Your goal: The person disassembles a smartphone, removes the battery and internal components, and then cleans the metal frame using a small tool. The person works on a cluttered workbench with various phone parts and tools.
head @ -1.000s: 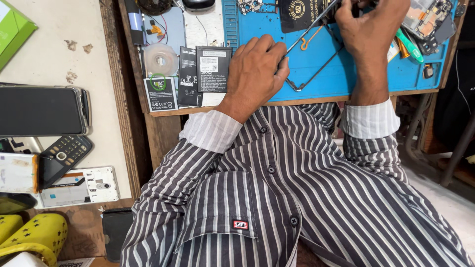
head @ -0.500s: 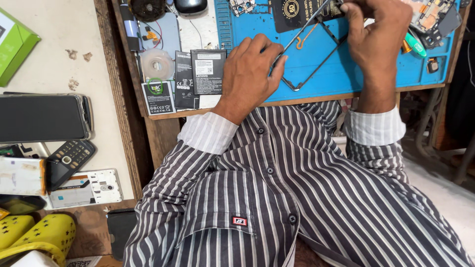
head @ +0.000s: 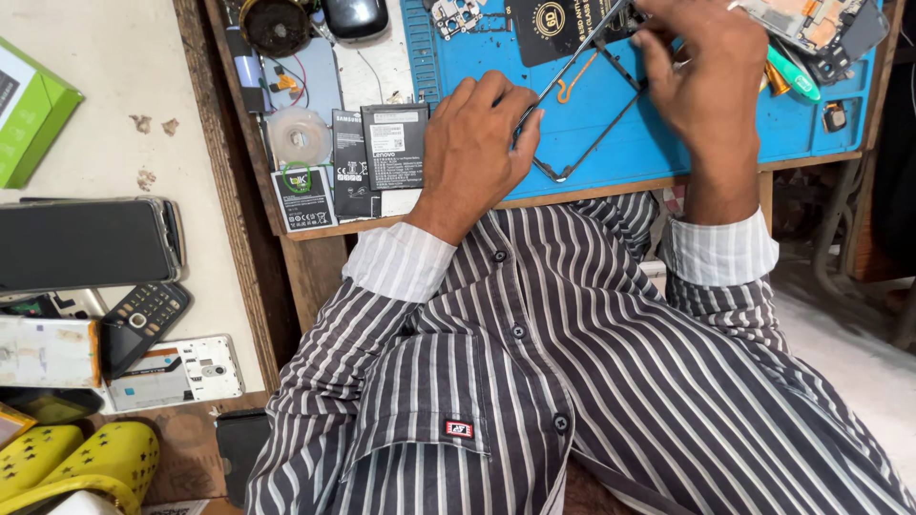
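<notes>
Currently the left hand [head: 474, 141] rests palm-down on the blue work mat [head: 658, 143], fingers curled together and pinching the lower end of a thin metal tool [head: 565, 69] that runs diagonally up-right toward the top edge of view. Just right of that hand lies a thin black phone frame [head: 596, 133], flat on the mat and tilted, its near corner close to the mat's front edge. The right hand [head: 701, 72] hovers over the far end of the frame w/ fingers bunched; whether it grips anything cannot be told, as the fingertips are blurred. Right of it: a green-handled tool [head: 792, 74] and a bare circuit board [head: 806, 21], both at the mat's upper right. A black square pad [head: 549, 24] sits at the mat's top centre, under the metal tool. Left of the mat, on the wooden tabletop [head: 315, 257], several flat black batteries [head: 367, 157] lie side by side, w/ a clear tape roll [head: 299, 136] just beyond them. Further left, on a separate pale surface: a dark phone w/ blank screen [head: 86, 243], a keypad phone [head: 143, 322], a white back cover [head: 181, 372] and a green box [head: 33, 119]. Yellow footwear [head: 72, 467] shows at bottom left. Both forearms wear a striped shirt [head: 534, 381] w/ pale cuffs
</notes>
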